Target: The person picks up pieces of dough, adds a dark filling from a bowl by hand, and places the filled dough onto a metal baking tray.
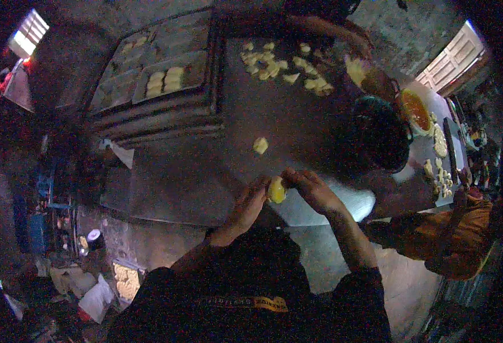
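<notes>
My left hand (pixel 245 208) and my right hand (pixel 313 190) meet over the near edge of a dark metal table (pixel 177 183), and together they pinch a small yellow dough piece (pixel 276 190) between their fingertips. One loose dough piece (pixel 260 145) lies on the table just beyond my hands. Several more dough pieces (pixel 283 67) are scattered at the table's far end.
Stacked trays (pixel 154 86) at the far left hold rows of shaped dough (pixel 164 81). A person with dark hair (pixel 380 137) bends over the table on my right, near a bowl of orange filling (pixel 416 110). Another person's orange sleeve (pixel 451 234) is lower right. Bags and clutter (pixel 91 291) lie on the floor.
</notes>
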`<state>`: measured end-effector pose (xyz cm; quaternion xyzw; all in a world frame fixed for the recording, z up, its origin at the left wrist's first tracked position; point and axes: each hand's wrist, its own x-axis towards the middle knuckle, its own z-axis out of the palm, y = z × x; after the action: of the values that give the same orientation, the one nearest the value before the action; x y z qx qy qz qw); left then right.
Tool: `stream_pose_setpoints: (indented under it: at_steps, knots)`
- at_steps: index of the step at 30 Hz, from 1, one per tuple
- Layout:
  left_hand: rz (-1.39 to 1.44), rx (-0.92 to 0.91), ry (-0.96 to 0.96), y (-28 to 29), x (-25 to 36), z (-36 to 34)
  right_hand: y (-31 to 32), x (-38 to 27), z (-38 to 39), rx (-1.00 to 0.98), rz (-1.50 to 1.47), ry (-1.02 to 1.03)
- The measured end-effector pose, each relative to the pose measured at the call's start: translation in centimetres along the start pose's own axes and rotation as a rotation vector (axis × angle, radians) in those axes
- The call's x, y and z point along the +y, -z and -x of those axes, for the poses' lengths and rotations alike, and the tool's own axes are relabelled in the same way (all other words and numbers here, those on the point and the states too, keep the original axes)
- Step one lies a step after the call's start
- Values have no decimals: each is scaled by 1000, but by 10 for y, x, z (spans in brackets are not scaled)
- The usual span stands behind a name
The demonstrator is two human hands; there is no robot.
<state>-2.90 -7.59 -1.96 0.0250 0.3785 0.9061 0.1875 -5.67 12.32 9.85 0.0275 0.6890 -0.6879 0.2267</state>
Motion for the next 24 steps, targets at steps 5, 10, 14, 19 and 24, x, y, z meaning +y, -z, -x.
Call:
stream_pose_setpoints:
  at_steps: [5, 10, 14, 19, 24]
  knots:
    - [-987, 143, -110, 17, 32, 39, -61, 7, 4, 104, 534, 351]
    - [-1058, 109, -277, -19, 51, 55, -80, 34, 13, 323, 1023, 455]
    - [-993, 187, -61, -8, 48, 52, -67, 34, 32, 59, 868, 109]
    - [173, 73, 422, -4, 50, 28, -64, -4, 64, 77, 807, 553]
    - [-332, 20, 181, -34, 55, 28, -37, 7, 71, 104, 523, 361]
